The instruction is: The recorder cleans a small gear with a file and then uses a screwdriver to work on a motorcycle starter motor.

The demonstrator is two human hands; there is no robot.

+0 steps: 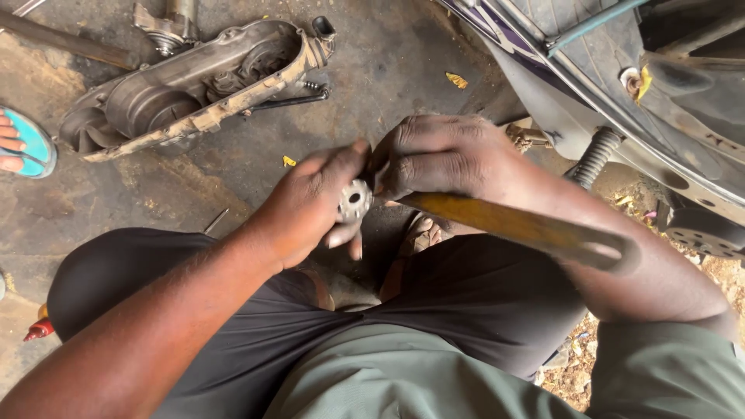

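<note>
Lap: my green shirt [434, 372] and dark trousers [466, 302] are filling the bottom of the view as I am squatting low over the floor.
Left hand: my left hand [310, 206] is gripping a small round metal part [354, 202], toothed at its rim with a hole in the middle; thumb and fingers are closing around its edge.
Right hand: my right hand [446, 159] is clenching around the end of a long yellowish flat tool [520, 226], fingers curling down right beside the metal part.
Tool: it is running back along my right forearm toward my elbow, its far end rounded with a slot; I cannot tell whether its tip is touching the metal part.
Metal part: it is sitting between both hands, above my knees and above my sandalled foot [419, 237].
Floor: a grimy concrete floor [233, 167] is lying under everything.
Engine cover: a dirty scooter transmission case [194, 85] is lying on the floor ahead to the left, well apart from my hands.
Scooter: a scooter body [621, 70] with a coil spring [594, 155] is standing close on the right.
Other person: a foot in a blue sandal [23, 143] is showing at the left edge.
Left corner: a small red-tipped bottle [39, 330] is lying by my left knee.
</note>
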